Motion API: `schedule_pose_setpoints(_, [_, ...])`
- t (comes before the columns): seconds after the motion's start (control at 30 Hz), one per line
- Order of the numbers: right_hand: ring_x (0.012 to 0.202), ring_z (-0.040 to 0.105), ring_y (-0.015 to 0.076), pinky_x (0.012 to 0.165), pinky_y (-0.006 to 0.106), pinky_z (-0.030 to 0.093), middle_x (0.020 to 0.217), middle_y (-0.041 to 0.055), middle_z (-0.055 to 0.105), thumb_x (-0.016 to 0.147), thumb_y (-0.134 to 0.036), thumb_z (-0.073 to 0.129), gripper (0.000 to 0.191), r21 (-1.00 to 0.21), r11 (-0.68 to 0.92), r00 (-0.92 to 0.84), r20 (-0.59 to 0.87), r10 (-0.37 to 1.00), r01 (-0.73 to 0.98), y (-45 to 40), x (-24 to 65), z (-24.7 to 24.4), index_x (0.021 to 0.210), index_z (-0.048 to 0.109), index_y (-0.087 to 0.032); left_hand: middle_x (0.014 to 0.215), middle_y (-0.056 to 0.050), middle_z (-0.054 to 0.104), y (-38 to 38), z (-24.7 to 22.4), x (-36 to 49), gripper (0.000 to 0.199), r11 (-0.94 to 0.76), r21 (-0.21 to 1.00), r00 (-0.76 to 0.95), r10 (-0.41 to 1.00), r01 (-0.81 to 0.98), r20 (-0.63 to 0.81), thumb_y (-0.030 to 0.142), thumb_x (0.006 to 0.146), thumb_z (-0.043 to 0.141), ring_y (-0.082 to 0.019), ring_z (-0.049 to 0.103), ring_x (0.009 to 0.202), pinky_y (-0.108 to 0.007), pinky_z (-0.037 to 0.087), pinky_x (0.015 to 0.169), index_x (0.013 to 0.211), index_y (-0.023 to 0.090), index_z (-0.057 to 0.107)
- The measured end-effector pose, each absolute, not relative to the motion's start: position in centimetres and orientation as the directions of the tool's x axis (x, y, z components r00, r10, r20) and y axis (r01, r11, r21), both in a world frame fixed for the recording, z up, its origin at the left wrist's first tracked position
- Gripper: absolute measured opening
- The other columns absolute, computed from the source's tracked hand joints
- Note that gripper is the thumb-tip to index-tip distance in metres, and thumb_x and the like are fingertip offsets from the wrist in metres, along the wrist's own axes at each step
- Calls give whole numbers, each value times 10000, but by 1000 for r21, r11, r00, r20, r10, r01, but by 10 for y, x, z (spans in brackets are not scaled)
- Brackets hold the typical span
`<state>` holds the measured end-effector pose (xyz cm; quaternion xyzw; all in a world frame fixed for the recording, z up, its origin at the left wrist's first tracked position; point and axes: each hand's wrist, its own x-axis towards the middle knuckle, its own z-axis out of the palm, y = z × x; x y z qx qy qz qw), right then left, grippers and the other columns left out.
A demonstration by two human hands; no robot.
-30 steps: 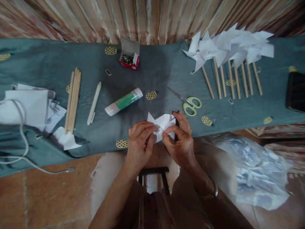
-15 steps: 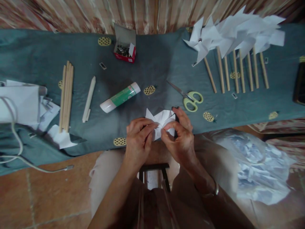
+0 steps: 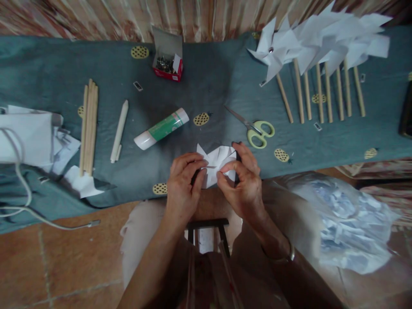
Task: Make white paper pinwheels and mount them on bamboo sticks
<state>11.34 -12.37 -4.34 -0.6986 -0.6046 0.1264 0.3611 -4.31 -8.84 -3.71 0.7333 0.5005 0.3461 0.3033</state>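
A folded white paper pinwheel (image 3: 215, 165) is held between both hands at the table's near edge. My left hand (image 3: 186, 182) has its fingers on the paper's left side. The thumb and forefinger of my right hand (image 3: 242, 182) pinch a fold near its centre, and other fingers rest at its upper right edge. Just beyond my right hand lie scissors (image 3: 259, 134) with pale green handles. A green and white glue stick (image 3: 162, 128) lies above my left hand.
Finished paper pinwheels (image 3: 318, 40) on sticks lie at the back right. An open red box (image 3: 167, 68) holds small metal pieces. Wooden sticks (image 3: 89, 128), a white pen (image 3: 119, 131), papers (image 3: 27, 137) and a cable (image 3: 24, 184) lie left. A plastic bag (image 3: 354, 227) sits lower right.
The fingers of my left hand have moved slightly left, away from the paper's centre. My right hand keeps its pinch in nearly the same place.
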Motion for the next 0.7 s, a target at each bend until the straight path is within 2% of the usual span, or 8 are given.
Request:
schedule_pose_setpoints(0.27, [1406,509,308,1146,569,406,1413,121,626,821,-184,633,72,-658,-20,244,252,937,753,-124,113,-42,767,631,-231,1067,-58,689,-83,-38,-37,101,-309,796,235,948,521,214,150,936,607,-222,614,1094,-398,526,974,901,202,687])
schedule_pose_setpoints(0.7, [1413,501,311,1148,551,408,1434,118,610,818,-168,645,78,-644,-21,225,237,945,765,-124,114,-41,770,628,-228,1054,-54,695,-81,-36,-34,108,-294,778,244,952,556,186,201,942,599,-237,611,1097,-428,527,971,887,221,689])
